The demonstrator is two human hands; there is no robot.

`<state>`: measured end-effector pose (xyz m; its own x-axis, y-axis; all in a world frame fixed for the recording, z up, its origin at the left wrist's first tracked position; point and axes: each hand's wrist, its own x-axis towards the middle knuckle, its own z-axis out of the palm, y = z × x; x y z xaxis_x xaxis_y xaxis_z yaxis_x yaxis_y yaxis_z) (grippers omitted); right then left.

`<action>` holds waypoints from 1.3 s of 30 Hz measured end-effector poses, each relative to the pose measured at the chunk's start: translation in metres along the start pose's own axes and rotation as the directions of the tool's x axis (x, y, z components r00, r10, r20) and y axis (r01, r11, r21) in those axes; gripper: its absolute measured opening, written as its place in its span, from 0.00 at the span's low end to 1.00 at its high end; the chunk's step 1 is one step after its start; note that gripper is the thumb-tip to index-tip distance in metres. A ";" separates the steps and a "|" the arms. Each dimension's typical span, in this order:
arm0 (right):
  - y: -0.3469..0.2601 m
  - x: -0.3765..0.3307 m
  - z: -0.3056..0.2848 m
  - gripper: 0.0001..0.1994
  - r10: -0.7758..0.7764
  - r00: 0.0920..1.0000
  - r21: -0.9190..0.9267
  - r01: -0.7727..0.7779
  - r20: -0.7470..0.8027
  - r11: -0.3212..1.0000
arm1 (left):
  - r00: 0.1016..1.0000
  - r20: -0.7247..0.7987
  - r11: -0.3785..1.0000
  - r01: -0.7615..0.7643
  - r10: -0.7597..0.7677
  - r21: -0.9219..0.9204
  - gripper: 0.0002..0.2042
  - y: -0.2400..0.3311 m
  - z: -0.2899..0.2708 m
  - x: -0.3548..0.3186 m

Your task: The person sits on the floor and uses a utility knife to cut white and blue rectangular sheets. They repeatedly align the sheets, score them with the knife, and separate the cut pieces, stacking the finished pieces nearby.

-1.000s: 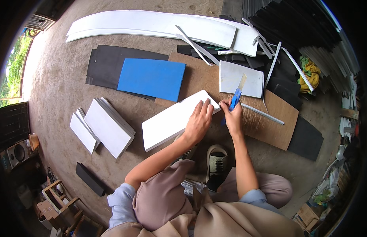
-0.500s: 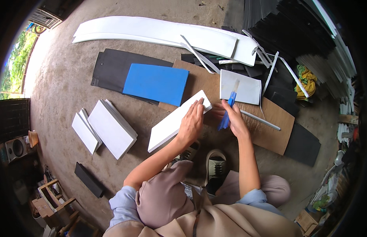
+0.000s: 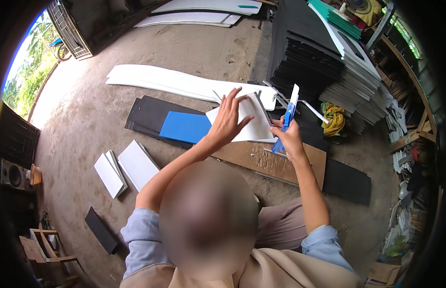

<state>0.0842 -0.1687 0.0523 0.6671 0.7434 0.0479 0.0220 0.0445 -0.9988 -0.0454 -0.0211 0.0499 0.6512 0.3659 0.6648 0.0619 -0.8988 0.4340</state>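
My right hand [image 3: 290, 137] is closed round a blue utility knife [image 3: 289, 120], its pale blade pointing up and away. The fingers of that hand also meet the right edge of a white foam sheet [image 3: 252, 122]. My left hand [image 3: 228, 117] is spread in front of the same sheet, fingers apart; whether it touches the surface I cannot tell. The sheet is over the far part of a brown board [image 3: 290, 165]. Just left of it, a blue sheet [image 3: 182, 127] rests on black sheets [image 3: 151, 113].
White foam pieces [image 3: 136, 163] lie in stacks at left, with a black block [image 3: 100, 230] nearer me. Long white sheets [image 3: 175, 84] stretch across the floor beyond. Tall black stacks [image 3: 309, 62] and a yellow cloth [image 3: 333, 120] are at far right. A blurred patch hides my lap.
My left hand has left the thick white piece near my knees and moved farther out, its fingers spreading. The knife has moved away from me and right. The whole view has tipped farther outward.
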 end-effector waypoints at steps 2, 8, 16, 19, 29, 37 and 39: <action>-0.008 -0.006 -0.010 0.15 -0.054 0.997 0.056 0.051 0.047 0.997 | 0.998 0.044 0.997 0.042 -0.039 -0.069 0.24 0.001 -0.010 0.020; -0.003 -0.020 -0.024 0.09 -0.031 0.998 -0.178 0.021 -0.052 0.984 | 0.941 0.308 0.962 0.202 -0.139 -0.185 0.14 0.010 -0.001 0.026; 0.046 -0.020 -0.010 0.26 0.266 0.941 -0.131 -0.297 -0.211 0.946 | 0.802 0.500 0.941 0.326 -0.327 0.093 0.14 -0.044 0.016 -0.019; 0.084 -0.006 0.001 0.25 0.319 0.927 -0.093 -0.342 -0.199 0.935 | 0.814 0.465 0.933 0.349 -0.348 0.087 0.15 -0.070 0.045 -0.042; 0.202 0.020 0.019 0.10 0.530 0.846 -0.115 -0.534 -0.062 0.838 | 0.743 0.454 0.868 0.462 -0.491 0.182 0.16 -0.155 0.164 -0.130; 0.229 0.047 0.045 0.12 0.551 0.834 -0.622 -0.420 0.023 0.661 | 0.829 0.378 0.898 0.299 -0.412 0.323 0.22 -0.178 0.165 -0.133; 0.215 0.055 0.063 0.13 0.579 0.815 -0.667 -0.426 0.010 0.611 | 0.882 0.305 0.905 0.250 -0.360 0.345 0.22 -0.180 0.167 -0.142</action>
<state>0.0789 -0.0764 -0.1594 0.5486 0.6386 -0.5396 0.2263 -0.7347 -0.6396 -0.0231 0.0482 -0.2243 0.7827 0.5725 0.2442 0.4800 -0.8050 0.3487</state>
